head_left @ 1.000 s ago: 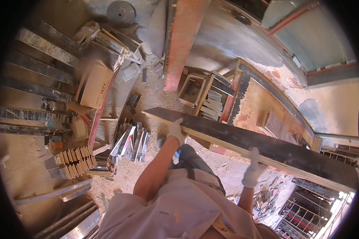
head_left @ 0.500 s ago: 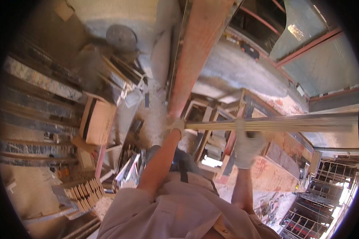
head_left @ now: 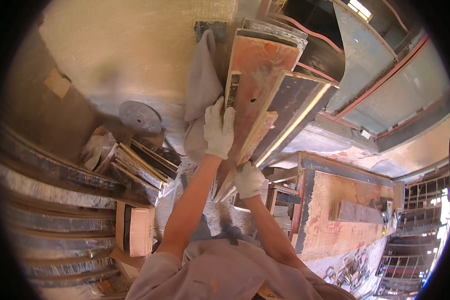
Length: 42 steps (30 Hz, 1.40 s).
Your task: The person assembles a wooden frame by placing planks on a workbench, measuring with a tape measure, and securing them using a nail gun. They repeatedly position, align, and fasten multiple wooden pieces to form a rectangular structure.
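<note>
Both my hands wear pale knitted work gloves. My left hand (head_left: 220,127) rests against the left edge of a reddish wooden plank (head_left: 265,62), its fingers stretched out. Lower and to the right, my right hand (head_left: 249,181) is closed around the lower part of a dark board (head_left: 295,102) with a pale yellow stripe along it. That board leans over the reddish plank's right side. Between them lies a narrow strip of raw wood (head_left: 257,132). My right fingertips are partly hidden behind the wood. A grey cloth (head_left: 203,85) hangs just left of the planks.
A cardboard box (head_left: 141,231) and stacked wood offcuts (head_left: 142,167) stand left, near a round grey disc (head_left: 140,116). Long dark beams (head_left: 70,220) line the far left. A large framed panel (head_left: 325,200) carries a loose plank (head_left: 357,212) at right. Metal-framed sheets (head_left: 385,95) stand behind.
The long wood held crosswise to the right has swung upright beside the reddish plank. My left hand has moved up onto that plank; my right hand has come inward to the left.
</note>
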Motion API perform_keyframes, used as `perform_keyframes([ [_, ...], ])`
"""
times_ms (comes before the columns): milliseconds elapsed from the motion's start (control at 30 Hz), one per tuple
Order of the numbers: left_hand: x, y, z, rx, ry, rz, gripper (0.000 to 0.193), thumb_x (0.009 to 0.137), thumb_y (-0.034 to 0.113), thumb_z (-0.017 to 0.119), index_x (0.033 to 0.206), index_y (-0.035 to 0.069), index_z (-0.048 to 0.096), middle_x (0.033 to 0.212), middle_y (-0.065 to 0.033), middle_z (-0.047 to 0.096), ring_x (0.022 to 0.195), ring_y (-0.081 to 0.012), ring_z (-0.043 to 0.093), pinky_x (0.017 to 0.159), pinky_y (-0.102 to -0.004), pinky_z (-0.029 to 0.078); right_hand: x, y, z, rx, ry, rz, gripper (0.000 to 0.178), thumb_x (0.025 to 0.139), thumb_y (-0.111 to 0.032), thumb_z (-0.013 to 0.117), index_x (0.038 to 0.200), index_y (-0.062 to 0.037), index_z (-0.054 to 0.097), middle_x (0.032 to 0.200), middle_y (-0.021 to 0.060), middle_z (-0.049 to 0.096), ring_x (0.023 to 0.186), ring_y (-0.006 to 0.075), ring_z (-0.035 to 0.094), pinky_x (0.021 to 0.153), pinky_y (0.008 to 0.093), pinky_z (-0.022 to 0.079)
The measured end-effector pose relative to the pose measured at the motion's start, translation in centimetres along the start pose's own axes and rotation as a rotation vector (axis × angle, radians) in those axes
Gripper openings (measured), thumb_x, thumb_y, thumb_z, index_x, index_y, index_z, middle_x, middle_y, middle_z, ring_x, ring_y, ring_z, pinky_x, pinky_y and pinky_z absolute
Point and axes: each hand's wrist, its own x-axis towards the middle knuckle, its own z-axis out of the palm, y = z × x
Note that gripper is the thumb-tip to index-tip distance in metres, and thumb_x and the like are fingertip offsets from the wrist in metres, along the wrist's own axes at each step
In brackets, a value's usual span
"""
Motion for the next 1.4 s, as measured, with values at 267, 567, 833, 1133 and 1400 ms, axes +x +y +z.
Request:
perform_keyframes([
  [267, -0.1, -2.3, 0.4, -0.155, -0.003, 0.177, 0.056, 0.089, 0.034, 0.075, 0.134, 0.004, 0.058, 0.117, -0.0205, 0.057, 0.108, -0.0368, 0.056, 0.095, -0.0461, 0.048, 3.2, -0.9, 3.8, -0.044, -0.082, -0.077, 0.044, 0.091, -0.039, 0.070, 0.115, -0.0023, 0.067, 0.108, 0.0239, 0.069, 0.097, 0.0367, 0.072, 0.076, 0.0487, 0.058],
  [567, -2.5, -0.9, -1.3, -0.357, -0.261, 0.078, 0.069, 0.069, 0.021, 0.095, 0.123, 0.004, 0.055, 0.110, -0.0143, 0.060, 0.094, -0.0282, 0.064, 0.082, -0.0414, 0.054, -3.6, -1.5, -4.6, 0.118, -0.335, 0.185, 0.058, 0.086, -0.017, 0.077, 0.136, 0.0042, 0.056, 0.131, 0.0182, 0.064, 0.126, 0.0309, 0.060, 0.106, 0.0406, 0.046],
  [833, -10.4, 1.7, -1.5, -0.572, -0.359, 0.221, 0.078, 0.058, 0.019, 0.090, 0.130, 0.005, 0.062, 0.122, -0.0117, 0.064, 0.106, -0.0310, 0.066, 0.084, -0.0468, 0.056, 1.8, -4.1, -29.0, 0.043, 0.709, -0.397, 0.070, 0.108, -0.056, 0.030, 0.132, 0.0034, 0.058, 0.116, 0.0227, 0.068, 0.103, 0.0303, 0.071, 0.087, 0.0395, 0.061],
  [1133, -14.1, -4.1, -3.3, -0.540, -0.682, 0.117, 0.070, 0.078, 0.028, 0.087, 0.139, 0.009, 0.058, 0.140, -0.0123, 0.062, 0.123, -0.0306, 0.063, 0.100, -0.0417, 0.050, 1.4, -4.2, -35.4, -0.077, 0.370, -0.632, 0.078, 0.108, -0.050, 0.012, 0.121, 0.0074, 0.063, 0.111, 0.0293, 0.068, 0.107, 0.0432, 0.068, 0.100, 0.0604, 0.054],
  [1400, -19.2, -19.0, -2.3, -0.248, -0.951, 0.000, 0.079, 0.072, 0.019, 0.090, 0.142, 0.014, 0.055, 0.139, -0.0121, 0.061, 0.126, -0.0339, 0.059, 0.106, -0.0458, 0.047, 1.0, -4.3, -35.3, -0.142, 0.381, -0.718, 0.075, 0.108, -0.046, 0.011, 0.119, 0.0067, 0.063, 0.106, 0.0294, 0.067, 0.101, 0.0450, 0.069, 0.096, 0.0667, 0.053],
])
